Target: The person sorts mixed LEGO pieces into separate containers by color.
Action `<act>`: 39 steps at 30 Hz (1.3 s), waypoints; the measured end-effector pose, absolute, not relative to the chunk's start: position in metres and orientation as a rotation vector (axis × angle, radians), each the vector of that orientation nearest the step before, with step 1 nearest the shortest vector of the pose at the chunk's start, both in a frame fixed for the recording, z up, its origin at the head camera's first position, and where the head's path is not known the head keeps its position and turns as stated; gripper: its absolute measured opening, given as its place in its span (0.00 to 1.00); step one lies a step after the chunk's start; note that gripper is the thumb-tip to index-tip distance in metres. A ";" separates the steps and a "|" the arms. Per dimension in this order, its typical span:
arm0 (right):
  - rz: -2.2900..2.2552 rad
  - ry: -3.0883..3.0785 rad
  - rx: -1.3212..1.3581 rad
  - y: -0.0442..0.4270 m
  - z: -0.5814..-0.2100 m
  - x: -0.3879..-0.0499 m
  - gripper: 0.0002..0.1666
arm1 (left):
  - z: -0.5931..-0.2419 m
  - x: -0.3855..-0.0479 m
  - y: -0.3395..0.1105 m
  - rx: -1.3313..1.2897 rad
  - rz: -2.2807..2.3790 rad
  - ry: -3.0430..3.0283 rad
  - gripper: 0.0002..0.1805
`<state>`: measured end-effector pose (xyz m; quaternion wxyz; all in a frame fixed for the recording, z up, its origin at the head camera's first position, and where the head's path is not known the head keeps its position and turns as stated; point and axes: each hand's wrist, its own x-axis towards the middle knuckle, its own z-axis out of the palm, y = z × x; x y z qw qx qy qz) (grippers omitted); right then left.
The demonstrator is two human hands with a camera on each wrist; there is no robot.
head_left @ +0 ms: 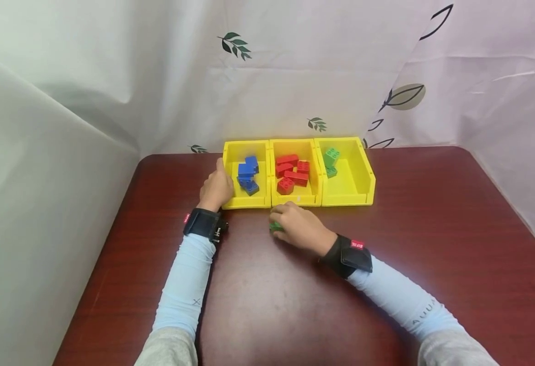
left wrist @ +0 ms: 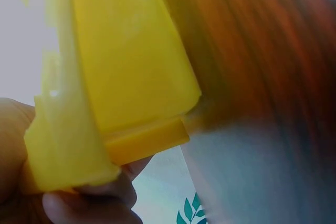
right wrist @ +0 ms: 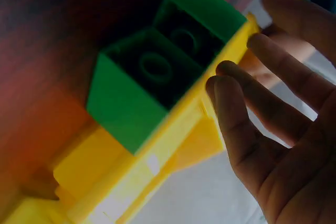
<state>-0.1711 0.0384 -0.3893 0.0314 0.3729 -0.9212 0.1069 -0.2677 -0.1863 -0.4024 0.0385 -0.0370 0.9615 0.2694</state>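
My left hand (head_left: 216, 189) grips the left wall of the left yellow bin (head_left: 246, 202), which holds several blue bricks (head_left: 245, 170). In the left wrist view, fingers curl around the yellow bin wall (left wrist: 63, 145). My right hand (head_left: 301, 227) is over green toy bricks (head_left: 275, 226) on the table, just before the middle bin; it partly covers them from above. In the right wrist view, two green bricks (right wrist: 131, 87) show hollow undersides. The right hand (right wrist: 289, 124) has loosely extended fingers there, visibly apart from the bricks.
The middle yellow bin (head_left: 305, 202) contains several red bricks (head_left: 296, 178). Green bricks (head_left: 330, 158) lie at the left side of the right yellow bin (head_left: 363, 198). All bins stand side by side on a dark red table (head_left: 267, 310), before a white leaf-patterned curtain (head_left: 267, 91).
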 end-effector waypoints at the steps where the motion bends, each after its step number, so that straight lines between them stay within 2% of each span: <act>1: 0.323 -2.831 1.154 0.037 -0.392 -0.171 0.12 | -0.403 -0.268 -0.186 -0.113 0.829 2.948 0.30; 6: 0.343 -2.821 1.126 0.035 -0.398 -0.173 0.08 | -0.401 -0.269 -0.185 -0.105 0.813 2.954 0.30; 26: 0.468 -2.825 1.131 0.035 -0.404 -0.172 0.11 | -0.407 -0.268 -0.186 -0.136 0.813 2.940 0.27; 32: 0.627 -2.862 1.096 0.048 -0.371 -0.177 0.11 | -0.406 -0.266 -0.186 -0.125 0.825 2.942 0.27; 39: 0.665 -2.858 0.779 0.090 -0.315 -0.214 0.12 | -0.402 -0.266 -0.185 -0.115 0.844 2.943 0.28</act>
